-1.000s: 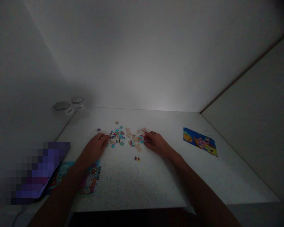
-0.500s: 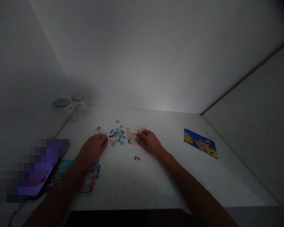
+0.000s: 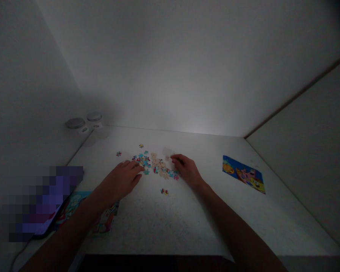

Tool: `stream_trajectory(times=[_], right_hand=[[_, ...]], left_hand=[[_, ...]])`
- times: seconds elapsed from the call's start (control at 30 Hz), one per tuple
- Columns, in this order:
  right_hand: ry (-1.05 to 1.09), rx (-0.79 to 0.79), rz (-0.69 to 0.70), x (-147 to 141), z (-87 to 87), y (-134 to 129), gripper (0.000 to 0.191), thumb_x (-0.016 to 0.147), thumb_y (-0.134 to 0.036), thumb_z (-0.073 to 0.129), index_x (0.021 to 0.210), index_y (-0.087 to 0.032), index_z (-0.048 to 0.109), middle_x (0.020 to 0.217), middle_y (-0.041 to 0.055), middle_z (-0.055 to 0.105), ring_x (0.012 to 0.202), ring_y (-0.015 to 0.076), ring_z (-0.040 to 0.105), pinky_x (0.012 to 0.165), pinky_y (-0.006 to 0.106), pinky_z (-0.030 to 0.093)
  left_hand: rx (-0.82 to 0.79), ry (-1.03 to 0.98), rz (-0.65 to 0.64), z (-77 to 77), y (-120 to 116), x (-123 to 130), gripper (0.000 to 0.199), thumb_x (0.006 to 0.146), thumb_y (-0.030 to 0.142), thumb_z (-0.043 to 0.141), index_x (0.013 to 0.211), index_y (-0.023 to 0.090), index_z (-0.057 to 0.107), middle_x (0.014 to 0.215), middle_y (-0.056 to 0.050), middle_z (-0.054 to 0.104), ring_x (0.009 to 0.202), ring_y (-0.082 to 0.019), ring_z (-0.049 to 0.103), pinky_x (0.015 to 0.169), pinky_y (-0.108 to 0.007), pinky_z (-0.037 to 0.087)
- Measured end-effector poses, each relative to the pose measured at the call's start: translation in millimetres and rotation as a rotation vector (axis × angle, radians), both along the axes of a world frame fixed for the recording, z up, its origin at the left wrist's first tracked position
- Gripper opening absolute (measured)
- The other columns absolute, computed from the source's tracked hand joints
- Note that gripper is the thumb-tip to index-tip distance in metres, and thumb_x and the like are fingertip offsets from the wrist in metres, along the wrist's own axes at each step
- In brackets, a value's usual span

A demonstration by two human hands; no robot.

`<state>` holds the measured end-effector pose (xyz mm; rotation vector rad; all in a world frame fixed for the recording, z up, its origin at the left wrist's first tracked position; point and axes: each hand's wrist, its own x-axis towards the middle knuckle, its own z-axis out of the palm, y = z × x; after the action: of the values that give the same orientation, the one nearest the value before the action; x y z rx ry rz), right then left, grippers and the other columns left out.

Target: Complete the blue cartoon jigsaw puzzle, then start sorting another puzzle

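Several jigsaw puzzle pieces (image 3: 155, 164) lie in a loose pile on the white table, some with coloured faces up and others showing plain beige backs. My left hand (image 3: 126, 178) is over the pile's left side, fingers stretched out and their tips at the coloured pieces. At the right end of the pile, my right hand (image 3: 186, 169) has its thumb and fingertips pinched together. Whatever is in that pinch is too small and dark to make out. A pale puzzle piece (image 3: 167, 157) is just left of those fingertips.
Single pieces lie apart: one puzzle piece (image 3: 118, 153) left, another piece (image 3: 141, 146) behind, and joined-looking pieces (image 3: 164, 192) in front. A cartoon picture card (image 3: 243, 173) is at right. A colourful booklet (image 3: 106, 221), a blurred-out tablet (image 3: 49, 207) and two lidded jars (image 3: 94, 117) (image 3: 75, 123) stand left.
My left hand has moved right onto the pile, its fingers now extended. My right hand has shifted slightly right and lifted into a pinch, uncovering blue and pink pieces.
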<state>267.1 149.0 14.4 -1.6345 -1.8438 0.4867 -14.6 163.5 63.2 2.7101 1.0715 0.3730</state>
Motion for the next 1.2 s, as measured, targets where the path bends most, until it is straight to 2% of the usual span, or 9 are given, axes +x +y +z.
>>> stream_trajectory(times=[0.13,0.3,0.43,0.53,0.6,0.67,0.7,0.9,1.2], right_hand=[[0.245,-0.115,0.003,11,-2.4,-2,0.031,0.089,-0.038,0.045,0.104,-0.019,0.064,0.072,0.0011,0.065,0.057,0.0133,0.058,0.052,0.024,0.047],[0.244,0.005,0.109,18,4.6,-3,0.022,0.087,-0.027,0.05,0.101,-0.021,0.066,0.098,0.0056,0.068,0.087,0.0171,0.063,0.077,0.03,0.051],[0.118,0.073,0.105,23,12.2,-2,0.024,0.09,-0.022,0.045,0.1,-0.023,0.067,0.103,0.0071,0.067,0.097,0.0182,0.062,0.089,0.035,0.048],[-0.016,0.053,0.201,27,13.4,-5,0.025,0.092,-0.026,0.046,0.109,-0.022,0.064,0.113,0.0095,0.064,0.108,0.02,0.058,0.097,0.039,0.044],[-0.117,0.045,0.247,28,11.2,-10,0.041,0.086,-0.037,0.058,0.123,-0.021,0.057,0.128,0.0135,0.057,0.122,0.0251,0.049,0.102,0.044,0.039],[-0.219,0.041,0.247,28,6.6,-15,0.078,0.072,-0.051,0.072,0.137,-0.02,0.044,0.142,0.0176,0.044,0.133,0.0319,0.037,0.105,0.049,0.035],[-0.271,0.037,0.26,28,3.5,-17,0.086,0.069,-0.053,0.073,0.141,-0.02,0.04,0.145,0.0186,0.04,0.134,0.0338,0.034,0.106,0.051,0.033],[-0.36,0.076,0.176,14,-10.6,-4,0.045,0.089,-0.044,0.052,0.129,-0.024,0.054,0.122,0.0143,0.059,0.113,0.0307,0.054,0.096,0.049,0.041],[-0.314,0.016,0.124,-1,-0.3,5,0.034,0.096,-0.035,0.033,0.1,-0.02,0.064,0.093,0.0097,0.064,0.085,0.0226,0.062,0.079,0.037,0.047]], left_hand=[[-0.045,0.01,-0.077,-9.6,13,37,0.029,0.093,0.032,0.044,0.117,0.024,0.059,0.12,-0.008,0.06,0.112,-0.024,0.054,0.099,-0.042,0.038],[-0.029,-0.022,-0.155,-31.0,28,73,0.049,0.086,0.048,0.057,0.13,0.027,0.051,0.142,-0.009,0.044,0.133,-0.029,0.035,0.108,-0.047,0.027],[-0.029,-0.062,-0.18,-37.4,40,78,0.031,0.093,0.04,0.048,0.118,0.028,0.06,0.125,-0.006,0.057,0.121,-0.025,0.046,0.104,-0.044,0.032],[-0.021,-0.093,-0.182,-38.5,46,78,0.029,0.097,0.033,0.041,0.111,0.024,0.064,0.111,-0.007,0.061,0.11,-0.023,0.052,0.099,-0.043,0.037],[-0.005,-0.104,-0.172,-37.7,46,79,0.029,0.097,0.031,0.039,0.107,0.021,0.065,0.107,-0.009,0.061,0.105,-0.023,0.052,0.096,-0.043,0.04],[0.016,-0.101,-0.163,-35.9,44,80,0.029,0.098,0.029,0.038,0.104,0.02,0.065,0.104,-0.009,0.061,0.101,-0.023,0.053,0.092,-0.041,0.042],[0.028,-0.094,-0.161,-35.0,42,81,0.027,0.098,0.028,0.039,0.103,0.02,0.065,0.103,-0.008,0.06,0.099,-0.022,0.054,0.091,-0.039,0.043],[0.089,-0.079,-0.104,-36.7,44,81,0.026,0.097,0.028,0.042,0.113,0.02,0.06,0.101,-0.008,0.057,0.093,-0.019,0.055,0.084,-0.033,0.046],[0.102,-0.208,-0.076,-37.3,44,78,0.026,0.096,0.02,0.043,0.115,0.021,0.06,0.105,-0.006,0.061,0.096,-0.017,0.058,0.088,-0.03,0.045]])
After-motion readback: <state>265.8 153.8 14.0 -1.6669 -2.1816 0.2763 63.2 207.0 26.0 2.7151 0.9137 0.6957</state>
